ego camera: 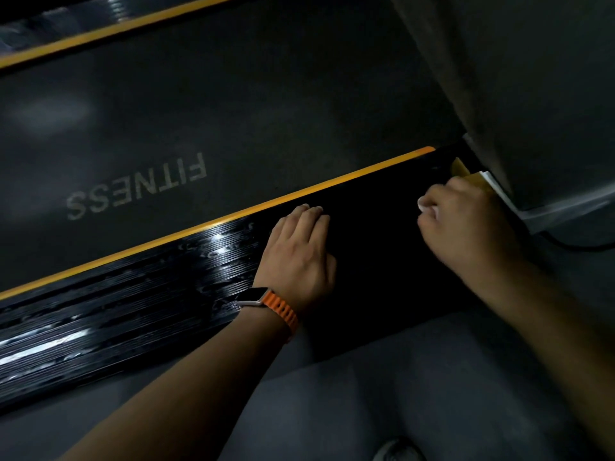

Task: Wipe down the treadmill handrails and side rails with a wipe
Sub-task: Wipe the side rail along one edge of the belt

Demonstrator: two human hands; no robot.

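One wipe (424, 205) inside right grip (466, 221)

Glossy black ribbed side rail (116, 294) throwing wet-looking streaks of glare, beside it the matt, faintly grainy belt (233, 104). On the rail's inner edge, a smooth orange trim strip (299, 194).

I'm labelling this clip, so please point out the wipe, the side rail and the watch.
wipe (423, 205): head view, on the white edge showing past the fingers.
side rail (139, 287): head view, on its shiny ribbed top.
watch (252, 296): head view, on its dark face.
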